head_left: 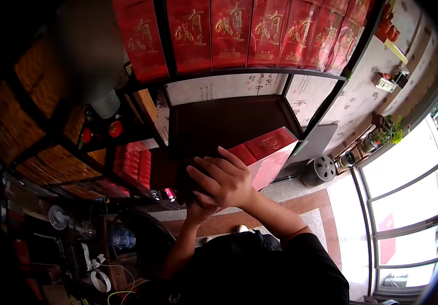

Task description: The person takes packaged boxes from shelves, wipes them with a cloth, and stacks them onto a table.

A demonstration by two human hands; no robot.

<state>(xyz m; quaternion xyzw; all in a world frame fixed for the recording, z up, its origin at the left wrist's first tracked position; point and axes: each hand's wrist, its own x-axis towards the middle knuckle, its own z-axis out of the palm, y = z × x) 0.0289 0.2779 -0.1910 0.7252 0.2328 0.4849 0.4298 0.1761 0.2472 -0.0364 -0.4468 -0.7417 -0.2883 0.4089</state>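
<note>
My right hand (224,180) reaches across in front of the shelf, its fingers curled and slightly apart over a dark patch that I cannot make out. Just below it is my left hand (199,211), partly covered by the right, with most of its fingers hidden. The two hands overlap. Behind my right hand a red and pink gift box (272,152) stands at an angle at the front right of the dark brown shelf board (229,119). Its lower left part is hidden by my hand and wrist.
Above, a row of red boxes with gold characters (229,33) fills the upper shelf. More red boxes (132,165) and wooden-looking packs (51,165) are on the left. A round metal bin (320,170) stands on the floor near the glass door (407,203). A fan (58,217) is at lower left.
</note>
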